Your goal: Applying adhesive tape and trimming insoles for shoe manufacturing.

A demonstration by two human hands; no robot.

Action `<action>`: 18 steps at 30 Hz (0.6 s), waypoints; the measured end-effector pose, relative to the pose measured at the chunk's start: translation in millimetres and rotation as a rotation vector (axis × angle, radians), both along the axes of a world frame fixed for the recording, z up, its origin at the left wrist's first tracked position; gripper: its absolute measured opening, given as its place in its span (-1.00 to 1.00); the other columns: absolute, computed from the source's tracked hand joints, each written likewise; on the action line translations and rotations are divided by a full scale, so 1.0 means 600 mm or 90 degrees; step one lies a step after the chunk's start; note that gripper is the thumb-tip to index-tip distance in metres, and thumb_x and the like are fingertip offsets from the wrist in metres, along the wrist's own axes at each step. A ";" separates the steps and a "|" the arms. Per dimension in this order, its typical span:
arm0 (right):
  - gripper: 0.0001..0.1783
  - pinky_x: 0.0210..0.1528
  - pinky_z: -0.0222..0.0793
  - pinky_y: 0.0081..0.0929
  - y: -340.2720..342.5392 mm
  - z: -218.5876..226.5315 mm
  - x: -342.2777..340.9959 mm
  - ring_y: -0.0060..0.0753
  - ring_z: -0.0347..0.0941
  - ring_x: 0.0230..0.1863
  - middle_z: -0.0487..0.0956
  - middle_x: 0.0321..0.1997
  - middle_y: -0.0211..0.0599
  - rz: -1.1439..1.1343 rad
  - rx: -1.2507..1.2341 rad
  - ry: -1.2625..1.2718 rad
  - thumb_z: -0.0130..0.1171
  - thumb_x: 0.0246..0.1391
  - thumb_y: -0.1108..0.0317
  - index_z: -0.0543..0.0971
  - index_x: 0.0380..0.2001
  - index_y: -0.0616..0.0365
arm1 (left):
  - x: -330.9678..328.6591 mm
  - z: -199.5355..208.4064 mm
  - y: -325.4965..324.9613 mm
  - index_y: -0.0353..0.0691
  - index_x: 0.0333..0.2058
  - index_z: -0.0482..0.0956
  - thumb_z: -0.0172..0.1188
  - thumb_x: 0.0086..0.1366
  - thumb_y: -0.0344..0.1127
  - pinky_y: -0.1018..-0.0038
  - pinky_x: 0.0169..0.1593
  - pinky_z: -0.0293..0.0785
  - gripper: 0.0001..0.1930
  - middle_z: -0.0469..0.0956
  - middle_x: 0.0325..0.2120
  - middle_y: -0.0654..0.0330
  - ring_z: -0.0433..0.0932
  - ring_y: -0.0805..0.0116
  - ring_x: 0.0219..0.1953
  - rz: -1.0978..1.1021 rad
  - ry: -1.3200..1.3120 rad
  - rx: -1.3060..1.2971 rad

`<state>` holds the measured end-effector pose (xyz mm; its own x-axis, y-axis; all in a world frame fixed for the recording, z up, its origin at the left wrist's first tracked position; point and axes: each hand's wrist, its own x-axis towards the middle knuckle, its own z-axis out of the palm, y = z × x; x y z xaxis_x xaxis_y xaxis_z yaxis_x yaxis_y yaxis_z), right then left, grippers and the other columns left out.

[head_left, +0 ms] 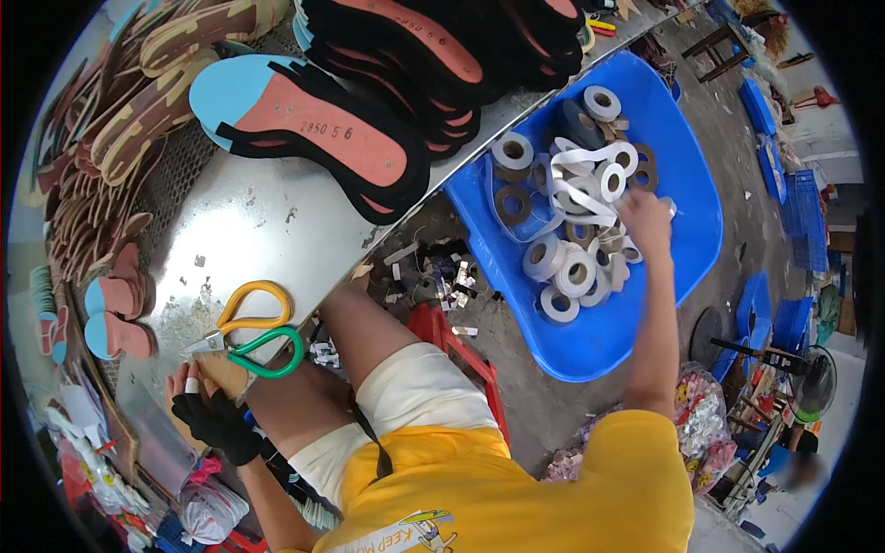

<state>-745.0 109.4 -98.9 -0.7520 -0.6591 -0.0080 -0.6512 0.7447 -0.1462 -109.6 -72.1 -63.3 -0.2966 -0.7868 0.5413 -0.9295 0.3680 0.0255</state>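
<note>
My left hand (214,422), in a black fingerless glove with white tape round one finger, lies at the metal table's near edge with its fingers apart. Just beyond it rest scissors (247,332) with one orange and one green handle. My right hand (645,219) reaches into a blue tub (590,358) of tape rolls. Its fingers are curled beside a loosely unwound white tape (573,171); what they grip is hidden. Around it lie white rolls (576,274) and brown-cored rolls (513,205).
Black-edged pink and blue insoles (318,129) lie stacked on the metal table (221,221). Brown insole pieces (111,194) crowd its left side. A red stool (466,355) stands by my leg, near scraps on the floor. A fan (811,382) stands at the right.
</note>
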 end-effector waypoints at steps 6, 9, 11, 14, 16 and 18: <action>-0.69 -0.09 0.38 -0.12 -0.237 -0.142 -0.107 0.13 0.47 -0.14 0.57 -0.22 0.03 0.037 -0.285 0.136 0.22 0.02 0.24 0.56 -0.24 0.25 | -0.013 0.006 0.006 -0.28 -0.04 0.56 0.05 0.27 -0.41 0.16 0.22 0.26 -0.70 0.51 -0.02 0.05 0.34 0.00 0.18 0.022 0.030 0.011; -0.28 0.16 0.32 -0.14 -0.252 -0.206 -0.106 0.20 0.40 0.06 0.50 0.06 0.02 -0.129 -0.054 0.116 0.31 -0.06 0.00 0.38 0.07 0.21 | -0.018 0.006 0.006 -0.27 -0.04 0.57 0.06 0.23 -0.44 0.16 0.23 0.24 -0.68 0.51 -0.02 0.05 0.34 0.00 0.18 0.045 0.048 0.019; -0.17 0.19 0.33 -0.17 -0.259 -0.189 -0.101 0.10 0.42 0.10 0.51 0.08 -0.01 -0.114 0.032 0.064 0.36 -0.13 -0.05 0.34 0.13 0.21 | -0.011 0.002 0.008 -0.27 -0.04 0.56 0.06 0.20 -0.48 0.16 0.24 0.23 -0.67 0.51 -0.02 0.05 0.34 0.00 0.18 0.043 0.051 0.011; -0.12 0.10 0.41 -0.18 -0.216 -0.163 -0.115 -0.04 0.51 0.04 0.58 0.01 -0.05 -0.144 0.046 -0.044 0.46 -0.34 0.02 0.42 0.10 0.13 | -0.018 0.010 0.010 -0.23 -0.04 0.57 0.04 0.29 -0.39 0.20 0.21 0.26 -0.72 0.51 -0.01 0.05 0.37 -0.01 0.16 0.032 0.037 0.007; -0.34 0.03 0.41 -0.18 -0.152 -0.114 -0.088 -0.03 0.53 -0.02 0.62 -0.12 -0.02 -0.054 -0.099 -0.094 0.45 -0.39 0.00 0.62 -0.15 0.11 | -0.017 0.015 0.012 -0.25 -0.04 0.57 0.05 0.24 -0.45 0.17 0.22 0.25 -0.70 0.51 -0.02 0.05 0.35 -0.01 0.17 0.042 0.040 0.011; -0.35 -0.22 0.48 -0.27 -0.059 -0.112 -0.140 -0.07 0.61 -0.34 0.63 -0.33 0.06 -0.189 -0.067 0.000 0.41 -0.34 -0.08 0.64 -0.31 0.30 | -0.029 0.011 0.008 -0.26 -0.05 0.57 0.07 0.20 -0.51 0.15 0.23 0.23 -0.67 0.51 -0.02 0.04 0.34 -0.01 0.19 0.031 0.061 0.021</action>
<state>-829.1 74.1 -165.8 -0.9115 -0.4084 0.0493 -0.4081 0.8827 -0.2329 -127.0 -67.4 -56.6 -0.2064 -0.8168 0.5388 -0.9388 0.3205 0.1262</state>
